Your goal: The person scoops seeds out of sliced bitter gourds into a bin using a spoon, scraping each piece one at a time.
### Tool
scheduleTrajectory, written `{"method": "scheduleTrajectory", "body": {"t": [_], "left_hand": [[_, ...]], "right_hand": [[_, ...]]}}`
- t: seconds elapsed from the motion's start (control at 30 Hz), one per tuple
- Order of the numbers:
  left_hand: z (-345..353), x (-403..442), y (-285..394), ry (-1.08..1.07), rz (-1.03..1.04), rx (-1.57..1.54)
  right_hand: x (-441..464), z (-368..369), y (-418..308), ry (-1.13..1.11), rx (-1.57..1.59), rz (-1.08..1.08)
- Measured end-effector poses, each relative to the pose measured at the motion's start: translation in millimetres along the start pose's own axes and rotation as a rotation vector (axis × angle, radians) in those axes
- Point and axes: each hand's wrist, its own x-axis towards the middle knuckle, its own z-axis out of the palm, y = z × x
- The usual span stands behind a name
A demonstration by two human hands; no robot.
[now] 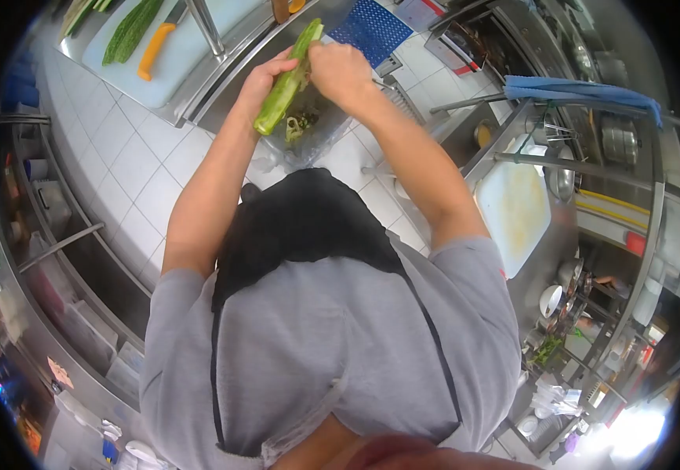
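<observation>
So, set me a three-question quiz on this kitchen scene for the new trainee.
1. What colour is the handle of the knife on the cutting board?
(a) blue (b) orange (c) black

2. True or false: the left hand holds the long green vegetable.

3. Fill the blank: peelings lie in a clear plastic ____, nearer the person's body than the right hand.

Key: 1. b; 2. true; 3. bag

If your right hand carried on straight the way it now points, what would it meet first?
The right hand would probably meet the upper part of the long green vegetable in the left hand, though depth is hard to judge.
</observation>
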Motion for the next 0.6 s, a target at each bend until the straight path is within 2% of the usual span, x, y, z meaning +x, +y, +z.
{"method": "scheduleTrajectory", "body": {"t": [0.07, 0.2, 0.3, 0.47, 0.6], "left_hand": [[11, 1, 7, 0.019, 0.013, 0.022], [-11, 18, 2, 0.011, -0.001, -0.056], [2, 11, 2, 0.042, 0.049, 0.13], [-12, 21, -2, 0.015, 0.039, -0.072], [-2, 17, -3, 0.082, 0.059, 0.051]], "right_hand": [[0, 1, -1, -0.023, 0.012, -0.022], [-17, -11, -23, -0.082, 0.031, -0.061], [-3, -10, -4, -0.078, 0.08, -0.021], [-26, -8, -26, -0.104, 0.057, -0.082], [-16, -9, -10, -0.092, 0.152, -0.033]]}}
